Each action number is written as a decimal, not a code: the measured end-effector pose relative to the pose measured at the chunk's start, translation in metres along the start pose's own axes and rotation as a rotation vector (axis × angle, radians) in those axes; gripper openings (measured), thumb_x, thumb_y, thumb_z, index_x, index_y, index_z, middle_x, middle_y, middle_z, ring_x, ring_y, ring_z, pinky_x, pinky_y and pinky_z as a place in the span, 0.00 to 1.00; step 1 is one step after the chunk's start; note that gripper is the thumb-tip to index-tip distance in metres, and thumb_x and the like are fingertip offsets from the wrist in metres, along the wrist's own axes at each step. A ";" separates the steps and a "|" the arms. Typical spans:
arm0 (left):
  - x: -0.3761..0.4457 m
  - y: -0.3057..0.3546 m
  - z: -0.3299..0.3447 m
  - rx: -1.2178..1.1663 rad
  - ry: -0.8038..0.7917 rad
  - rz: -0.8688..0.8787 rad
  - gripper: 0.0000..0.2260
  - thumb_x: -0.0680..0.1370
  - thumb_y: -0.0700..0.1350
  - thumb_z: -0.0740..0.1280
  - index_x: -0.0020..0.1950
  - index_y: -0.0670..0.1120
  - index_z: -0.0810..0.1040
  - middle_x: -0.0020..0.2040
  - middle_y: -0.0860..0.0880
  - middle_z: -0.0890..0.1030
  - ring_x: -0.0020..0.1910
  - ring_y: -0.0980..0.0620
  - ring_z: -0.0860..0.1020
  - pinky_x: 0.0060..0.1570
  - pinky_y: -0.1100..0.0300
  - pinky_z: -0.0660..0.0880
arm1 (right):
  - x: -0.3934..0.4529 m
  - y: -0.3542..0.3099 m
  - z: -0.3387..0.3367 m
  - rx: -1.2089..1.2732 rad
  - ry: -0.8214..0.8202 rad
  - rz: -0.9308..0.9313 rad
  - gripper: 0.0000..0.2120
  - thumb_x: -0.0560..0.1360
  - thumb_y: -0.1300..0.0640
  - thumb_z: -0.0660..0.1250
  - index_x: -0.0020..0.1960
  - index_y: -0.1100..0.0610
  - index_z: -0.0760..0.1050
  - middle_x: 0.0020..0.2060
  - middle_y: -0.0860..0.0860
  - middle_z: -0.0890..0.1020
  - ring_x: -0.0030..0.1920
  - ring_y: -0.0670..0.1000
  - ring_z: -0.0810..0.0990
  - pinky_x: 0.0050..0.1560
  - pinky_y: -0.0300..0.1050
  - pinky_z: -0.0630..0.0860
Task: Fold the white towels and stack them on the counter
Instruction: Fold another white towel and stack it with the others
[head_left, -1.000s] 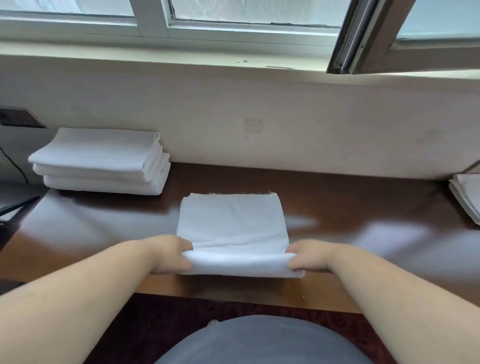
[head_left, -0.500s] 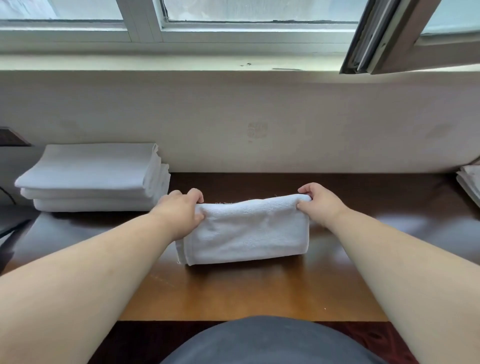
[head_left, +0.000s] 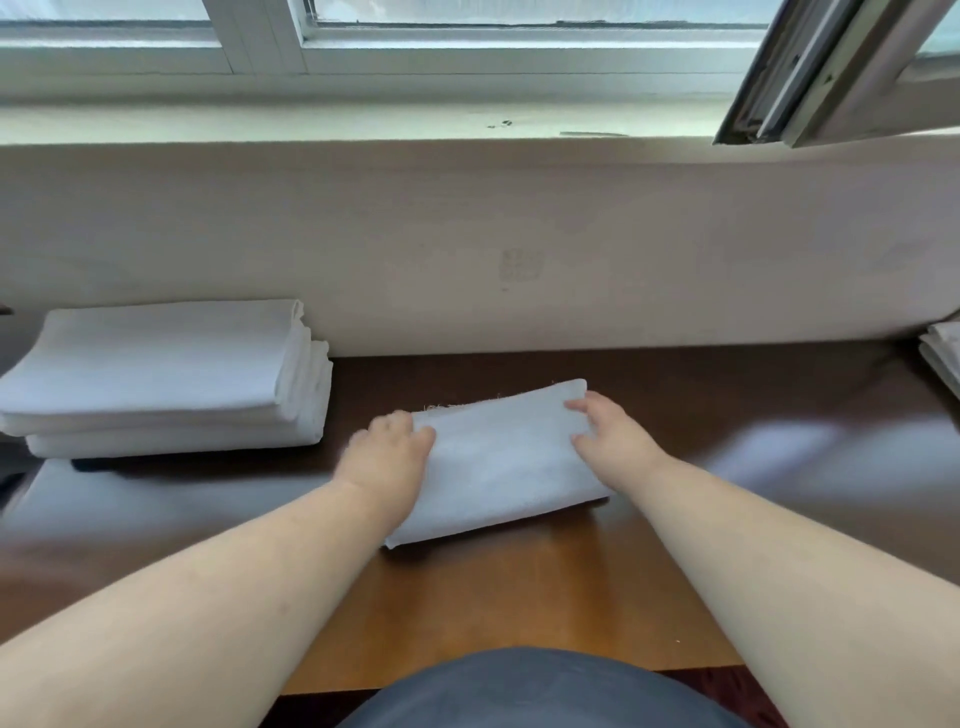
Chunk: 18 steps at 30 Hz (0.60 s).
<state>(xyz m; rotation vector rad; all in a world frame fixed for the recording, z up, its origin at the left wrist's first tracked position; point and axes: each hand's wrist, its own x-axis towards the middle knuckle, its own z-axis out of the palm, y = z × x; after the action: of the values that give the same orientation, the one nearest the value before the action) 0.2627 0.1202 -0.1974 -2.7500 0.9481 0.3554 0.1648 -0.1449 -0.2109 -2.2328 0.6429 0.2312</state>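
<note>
Head view: the small white terry towel (head_left: 501, 462) now lies as a compact folded rectangle on the glossy dark-brown wooden table (head_left: 509, 613). Half a second ago its near half was being carried over to the far edge; one second ago it lay open with the near edge pinched. The fold is therefore closed, and the towel sits slightly rotated, its right end pointing toward 1 o'clock.

The left hand (head_left: 387, 460) rests on the left end of the towel and the right hand (head_left: 610, 439) on the right end. Each grip is apart, with fingers spread flat on the cloth, pressing rather than pinching.

Judgement: the folding step for this towel appears complete; transfer to the stack remains.

The stack of folded white towels (head_left: 166, 374) stands at 10 o'clock, well apart from the folded towel and against the cream wall (head_left: 519, 234). A further pile of white cloth (head_left: 943, 353) is cut off by the frame edge at 2 o'clock.

The table surface is smooth and reflective. Above the wall runs a pale sill (head_left: 363, 122) beneath a white-framed window (head_left: 260, 31), with one open sash (head_left: 810, 73) at upper right.
</note>
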 end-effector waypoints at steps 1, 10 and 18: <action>-0.004 0.005 0.010 -0.008 -0.029 0.113 0.24 0.74 0.37 0.62 0.68 0.52 0.66 0.61 0.47 0.68 0.58 0.45 0.70 0.51 0.53 0.71 | -0.005 0.002 0.006 -0.116 -0.010 -0.070 0.23 0.79 0.60 0.62 0.73 0.49 0.69 0.78 0.51 0.61 0.76 0.50 0.63 0.72 0.39 0.58; -0.041 0.025 0.048 0.041 -0.366 0.151 0.34 0.82 0.58 0.53 0.78 0.53 0.32 0.79 0.47 0.35 0.78 0.39 0.38 0.75 0.39 0.44 | -0.035 0.028 0.037 -0.802 -0.364 -0.172 0.44 0.78 0.36 0.59 0.81 0.47 0.35 0.80 0.50 0.37 0.80 0.53 0.35 0.79 0.59 0.41; -0.035 0.033 0.044 -0.633 -0.306 -0.529 0.34 0.80 0.64 0.54 0.80 0.55 0.43 0.80 0.44 0.45 0.78 0.39 0.49 0.74 0.43 0.54 | -0.033 0.022 0.033 -0.029 -0.066 0.207 0.36 0.78 0.40 0.64 0.81 0.49 0.53 0.80 0.52 0.52 0.78 0.56 0.57 0.75 0.50 0.59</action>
<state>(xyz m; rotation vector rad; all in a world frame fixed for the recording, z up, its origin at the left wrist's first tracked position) 0.2086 0.1270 -0.2333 -3.1882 -0.0018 1.0806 0.1263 -0.1203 -0.2358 -2.1759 0.8395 0.4192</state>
